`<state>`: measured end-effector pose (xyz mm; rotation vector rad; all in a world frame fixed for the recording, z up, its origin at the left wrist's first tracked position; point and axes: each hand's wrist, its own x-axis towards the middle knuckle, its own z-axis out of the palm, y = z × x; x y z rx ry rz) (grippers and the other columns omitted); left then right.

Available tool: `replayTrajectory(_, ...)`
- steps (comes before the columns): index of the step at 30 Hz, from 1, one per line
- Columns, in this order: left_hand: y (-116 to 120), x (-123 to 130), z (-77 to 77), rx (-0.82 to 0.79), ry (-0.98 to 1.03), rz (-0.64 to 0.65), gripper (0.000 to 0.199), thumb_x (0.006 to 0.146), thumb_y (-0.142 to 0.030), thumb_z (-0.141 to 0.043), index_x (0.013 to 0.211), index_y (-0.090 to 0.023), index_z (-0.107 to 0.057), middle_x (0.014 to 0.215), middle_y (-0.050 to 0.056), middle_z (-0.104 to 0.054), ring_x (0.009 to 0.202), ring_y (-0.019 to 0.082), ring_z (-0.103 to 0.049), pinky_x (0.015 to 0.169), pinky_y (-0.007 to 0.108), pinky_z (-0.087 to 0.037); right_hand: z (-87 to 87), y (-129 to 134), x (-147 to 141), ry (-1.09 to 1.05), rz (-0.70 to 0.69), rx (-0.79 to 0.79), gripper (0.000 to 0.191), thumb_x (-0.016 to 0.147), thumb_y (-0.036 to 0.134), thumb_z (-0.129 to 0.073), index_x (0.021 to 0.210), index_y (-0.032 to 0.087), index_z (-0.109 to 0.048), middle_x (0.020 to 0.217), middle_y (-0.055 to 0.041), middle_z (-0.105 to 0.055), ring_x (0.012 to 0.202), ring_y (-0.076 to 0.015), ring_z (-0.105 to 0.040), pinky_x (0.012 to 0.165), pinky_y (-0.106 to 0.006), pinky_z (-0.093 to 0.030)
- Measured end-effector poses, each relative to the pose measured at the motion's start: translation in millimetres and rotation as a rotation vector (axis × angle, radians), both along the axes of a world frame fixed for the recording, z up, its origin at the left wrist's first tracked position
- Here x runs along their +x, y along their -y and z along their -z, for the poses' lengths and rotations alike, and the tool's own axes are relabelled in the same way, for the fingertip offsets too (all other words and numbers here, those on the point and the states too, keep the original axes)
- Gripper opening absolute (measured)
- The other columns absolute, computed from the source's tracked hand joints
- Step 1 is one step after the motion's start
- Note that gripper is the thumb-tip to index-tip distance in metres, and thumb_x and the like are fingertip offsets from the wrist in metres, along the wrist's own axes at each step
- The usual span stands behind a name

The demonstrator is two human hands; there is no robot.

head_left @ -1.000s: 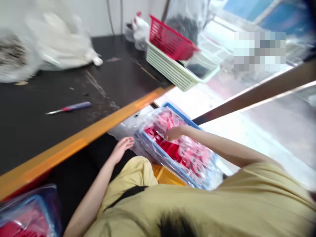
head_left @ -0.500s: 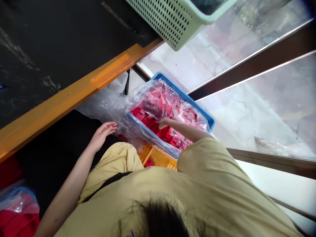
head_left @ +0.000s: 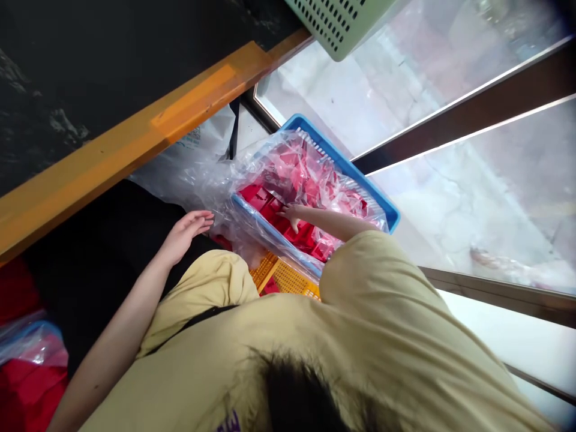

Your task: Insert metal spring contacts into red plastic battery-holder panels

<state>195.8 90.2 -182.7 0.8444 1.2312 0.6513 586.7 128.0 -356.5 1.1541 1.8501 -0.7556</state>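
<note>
A blue basket (head_left: 371,193) lined with clear plastic holds many red pieces (head_left: 270,207). My right hand (head_left: 293,215) is over the red pieces inside it, fingers spread, with nothing visible between them. The clear plastic liner (head_left: 310,174) covers the pieces on the basket's far side and spills over its left edge. My left hand (head_left: 189,231) hovers above my dark-clothed lap, left of the basket, with its fingers stretched out and holding nothing.
An orange-edged (head_left: 135,138) black table (head_left: 112,66) runs along the upper left. A green basket (head_left: 337,27) overhangs its corner. Below the blue basket is a yellow crate (head_left: 288,277). More red pieces (head_left: 33,390) lie in plastic at lower left. Framed glass (head_left: 472,198) stands at right.
My right hand's fingers have spread apart over the red pieces. The view has shifted slightly, so the table and green basket sit higher. My left hand stays extended.
</note>
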Motion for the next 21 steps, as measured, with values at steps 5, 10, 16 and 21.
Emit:
replayTrajectory(5, 1.7, -0.5, -0.9, 0.017, -0.003, 0.004, 0.043, 0.075, -0.048, -0.071, 0.105, -0.017, -0.067, 0.118, 0.010, -0.067, 0.112, 0.025, -0.063, 0.105, 0.044, -0.047, -9.1, 0.0, 2.9, -0.015, 0.027, 0.004, 0.043, 0.094, 0.037, -0.062, 0.130, 0.014, -0.056, 0.140, -0.0124, -0.050, 0.129, -0.0271, -0.048, 0.109, -0.053, -0.039)
replayTrajectory(10, 4.4, -1.9, -0.1, 0.037, -0.005, 0.006, 0.043, 0.076, -0.048, -0.071, 0.106, -0.018, -0.067, 0.117, 0.009, -0.068, 0.110, 0.025, -0.064, 0.104, 0.044, -0.047, -16.7, 5.9, 0.7, -0.055, 0.027, 0.007, 0.038, 0.094, 0.038, -0.062, 0.122, 0.011, -0.060, 0.128, -0.0114, -0.058, 0.116, -0.0238, -0.058, 0.099, -0.045, -0.049)
replayTrajectory(16, 5.9, -2.4, -0.1, 0.042, 0.001, 0.000, 0.043, 0.077, -0.048, -0.071, 0.107, -0.018, -0.067, 0.117, 0.009, -0.068, 0.110, 0.025, -0.064, 0.103, 0.043, -0.048, -36.3, 5.2, 11.9, -0.178, -0.096, 0.056, 0.044, 0.094, 0.039, -0.061, 0.130, 0.014, -0.056, 0.136, -0.0121, -0.053, 0.126, -0.0262, -0.050, 0.109, -0.051, -0.039)
replayTrajectory(21, 5.3, -1.2, -1.5, 0.052, -0.002, 0.009, 0.044, 0.076, -0.049, -0.071, 0.108, -0.018, -0.067, 0.118, 0.009, -0.068, 0.111, 0.025, -0.064, 0.104, 0.043, -0.047, -38.9, 8.7, 24.5, -0.162, -0.137, 0.093, 0.053, 0.091, 0.042, -0.064, 0.136, 0.015, -0.052, 0.141, -0.0136, -0.049, 0.132, -0.0306, -0.043, 0.112, -0.055, -0.032)
